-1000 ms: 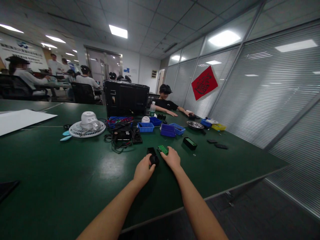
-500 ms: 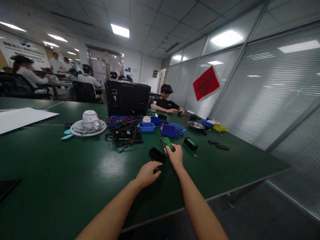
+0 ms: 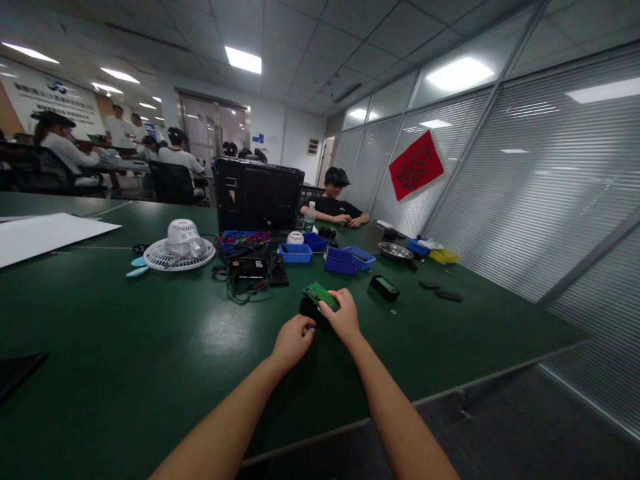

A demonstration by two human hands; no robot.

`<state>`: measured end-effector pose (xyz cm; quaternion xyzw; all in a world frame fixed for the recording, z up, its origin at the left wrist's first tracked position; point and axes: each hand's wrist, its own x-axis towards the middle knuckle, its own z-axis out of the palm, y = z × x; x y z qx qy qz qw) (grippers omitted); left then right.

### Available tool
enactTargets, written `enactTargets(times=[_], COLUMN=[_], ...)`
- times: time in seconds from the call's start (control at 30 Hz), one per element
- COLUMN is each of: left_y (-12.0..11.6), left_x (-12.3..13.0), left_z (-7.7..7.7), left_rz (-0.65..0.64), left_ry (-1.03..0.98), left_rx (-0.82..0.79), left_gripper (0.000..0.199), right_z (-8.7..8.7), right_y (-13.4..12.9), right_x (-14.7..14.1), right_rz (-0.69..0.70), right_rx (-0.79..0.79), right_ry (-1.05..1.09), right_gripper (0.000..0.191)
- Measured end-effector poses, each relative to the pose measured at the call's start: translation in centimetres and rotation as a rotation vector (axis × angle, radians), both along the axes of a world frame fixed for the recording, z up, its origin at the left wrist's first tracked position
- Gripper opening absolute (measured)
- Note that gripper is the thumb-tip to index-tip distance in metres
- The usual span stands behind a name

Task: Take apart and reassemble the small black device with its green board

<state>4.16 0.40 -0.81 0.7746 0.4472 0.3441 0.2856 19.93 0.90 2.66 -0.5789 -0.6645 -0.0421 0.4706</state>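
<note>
A green circuit board (image 3: 320, 294) is pinched in my right hand (image 3: 343, 316), held just above a black box-shaped housing (image 3: 311, 309) on the green table (image 3: 210, 373). The board covers part of the housing. My left hand (image 3: 294, 340) is at the near side of the housing, its fingers curled with the tips close together. Whether those fingers grip the housing's edge is too small to tell. Further right lies a second black housing (image 3: 385, 288) with a green board in it.
Blue bins (image 3: 295, 253), a black device with cables (image 3: 247, 268) and a white fan (image 3: 180, 248) stand beyond my hands. A metal bowl (image 3: 396, 251) and black flat pieces (image 3: 449, 295) lie right. A person (image 3: 336, 200) sits across the table.
My right hand has moved the circuit board left, from beside the black housing to over it, and the board is turned more sideways. My left hand's fingers have drawn closer together.
</note>
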Motion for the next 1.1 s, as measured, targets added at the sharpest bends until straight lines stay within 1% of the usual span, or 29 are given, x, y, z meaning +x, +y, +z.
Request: enactTargets(times=[0.2,0.43,0.9,1.1], left_y=[0.04,-0.06,0.04,-0.12], left_x=[0.03,0.01,-0.03,-0.04], left_z=[-0.04,0.10,-0.15,0.22], left_rz=[0.007,0.004,-0.003,-0.003], left_ry=[0.017,0.013,-0.030,-0.004], left_rx=[0.002,-0.008,-0.030,-0.030], left_gripper=[0.023,0.024,0.028,0.028], right_z=[-0.16,-0.16,0.05,-0.08], right_y=[0.04,-0.02,-0.10,-0.07], right_x=[-0.04,-0.13,-0.23,-0.13], right_rz=[-0.048,-0.061,-0.106,-0.107], right_rx=[-0.036,-0.038,-0.059,-0.086], right_ry=[-0.091,-0.151,-0.147,-0.146], right_gripper=[0.023,0.021,0.018,0.018])
